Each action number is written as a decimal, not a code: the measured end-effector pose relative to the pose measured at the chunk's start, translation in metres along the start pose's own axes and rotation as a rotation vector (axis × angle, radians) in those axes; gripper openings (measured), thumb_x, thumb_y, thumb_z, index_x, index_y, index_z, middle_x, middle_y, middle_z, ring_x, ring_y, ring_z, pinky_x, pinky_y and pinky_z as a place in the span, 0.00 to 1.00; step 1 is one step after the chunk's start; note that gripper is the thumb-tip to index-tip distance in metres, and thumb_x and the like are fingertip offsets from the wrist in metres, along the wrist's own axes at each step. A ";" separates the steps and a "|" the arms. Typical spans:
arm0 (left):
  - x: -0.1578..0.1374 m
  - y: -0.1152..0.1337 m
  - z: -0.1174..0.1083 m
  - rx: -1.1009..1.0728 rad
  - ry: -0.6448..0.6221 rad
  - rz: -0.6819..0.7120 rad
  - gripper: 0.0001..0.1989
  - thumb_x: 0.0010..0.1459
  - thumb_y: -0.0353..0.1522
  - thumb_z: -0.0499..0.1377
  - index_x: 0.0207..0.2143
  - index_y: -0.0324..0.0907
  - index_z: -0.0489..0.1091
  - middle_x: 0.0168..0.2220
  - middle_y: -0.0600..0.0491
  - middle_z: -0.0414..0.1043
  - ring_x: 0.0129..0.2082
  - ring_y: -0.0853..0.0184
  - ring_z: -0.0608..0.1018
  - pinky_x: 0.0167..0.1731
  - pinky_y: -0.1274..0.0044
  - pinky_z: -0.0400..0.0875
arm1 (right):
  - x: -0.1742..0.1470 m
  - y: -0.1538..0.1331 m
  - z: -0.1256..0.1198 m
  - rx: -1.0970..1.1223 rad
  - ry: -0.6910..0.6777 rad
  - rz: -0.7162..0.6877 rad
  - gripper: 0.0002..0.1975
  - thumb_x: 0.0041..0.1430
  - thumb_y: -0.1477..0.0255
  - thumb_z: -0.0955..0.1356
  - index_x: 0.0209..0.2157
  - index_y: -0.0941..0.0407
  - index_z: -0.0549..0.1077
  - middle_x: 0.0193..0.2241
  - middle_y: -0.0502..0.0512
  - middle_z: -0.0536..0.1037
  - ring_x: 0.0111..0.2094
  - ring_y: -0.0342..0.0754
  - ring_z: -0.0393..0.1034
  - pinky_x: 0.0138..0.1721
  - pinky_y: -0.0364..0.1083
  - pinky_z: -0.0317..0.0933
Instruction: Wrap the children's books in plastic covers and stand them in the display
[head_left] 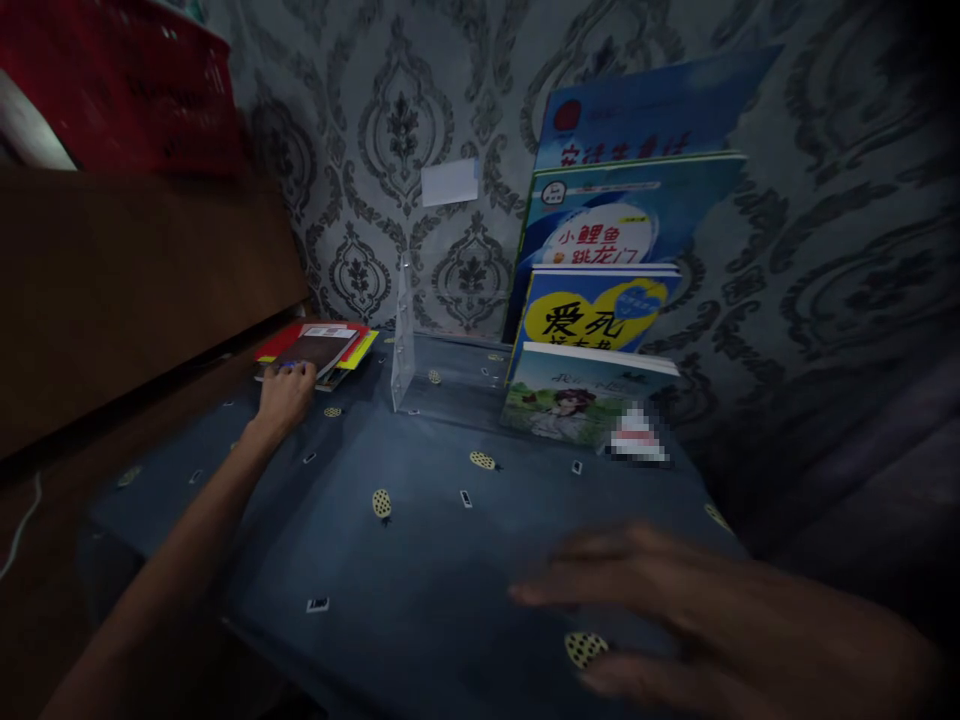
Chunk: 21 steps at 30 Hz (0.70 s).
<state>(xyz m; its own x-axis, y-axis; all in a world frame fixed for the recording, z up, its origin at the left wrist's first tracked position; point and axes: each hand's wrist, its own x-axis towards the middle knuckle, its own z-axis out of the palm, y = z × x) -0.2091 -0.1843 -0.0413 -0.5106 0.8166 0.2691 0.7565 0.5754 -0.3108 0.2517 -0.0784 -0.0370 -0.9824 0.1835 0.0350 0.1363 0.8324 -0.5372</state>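
My left hand (288, 392) reaches to the far left of the table. Its fingers are closed over the near edge of a dark-covered book (321, 346), which lies on a small stack with red and yellow covers (364, 350). How many books the fingers take in is hidden. My right hand (637, 590) hovers low over the near right of the table, blurred, thumb and fingers apart with nothing between them. In the middle stands a clear acrylic book rack (403, 345). Several picture books lean in tiers at its right side, the green-covered one (559, 405) in front and a blue-and-yellow one (600, 310) behind it.
A dark blue cloth with a pineapple pattern (420, 560) covers the table. To the left rises a brown wooden cabinet (135, 290) with a red basket (150, 90) on top. The patterned wall behind carries a white label (450, 183).
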 end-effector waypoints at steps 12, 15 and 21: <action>-0.089 0.047 -0.014 0.033 -0.104 0.136 0.18 0.62 0.23 0.47 0.48 0.34 0.73 0.46 0.34 0.78 0.45 0.51 0.81 0.46 0.65 0.70 | 0.037 0.032 0.048 0.273 -0.083 0.128 0.26 0.63 0.50 0.67 0.56 0.48 0.78 0.42 0.58 0.83 0.47 0.57 0.76 0.50 0.55 0.70; -0.116 0.061 -0.022 0.055 -0.188 0.159 0.18 0.62 0.22 0.46 0.46 0.36 0.74 0.44 0.38 0.79 0.44 0.53 0.81 0.44 0.67 0.73 | 0.040 0.036 0.052 0.273 -0.028 0.179 0.26 0.63 0.50 0.66 0.55 0.49 0.79 0.41 0.58 0.83 0.46 0.57 0.76 0.49 0.55 0.71; -0.153 0.083 -0.028 0.089 -0.237 0.270 0.21 0.62 0.20 0.47 0.50 0.35 0.75 0.47 0.37 0.79 0.46 0.53 0.82 0.44 0.66 0.77 | 0.044 0.038 0.056 0.280 0.047 0.172 0.21 0.65 0.56 0.66 0.53 0.51 0.79 0.43 0.58 0.83 0.43 0.55 0.78 0.45 0.53 0.72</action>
<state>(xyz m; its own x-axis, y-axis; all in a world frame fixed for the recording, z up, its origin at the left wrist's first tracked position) -0.0573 -0.2628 -0.0830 -0.3854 0.9214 -0.0487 0.8438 0.3307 -0.4226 0.2062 -0.0682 -0.1028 -0.9402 0.3381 -0.0412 0.2529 0.6118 -0.7495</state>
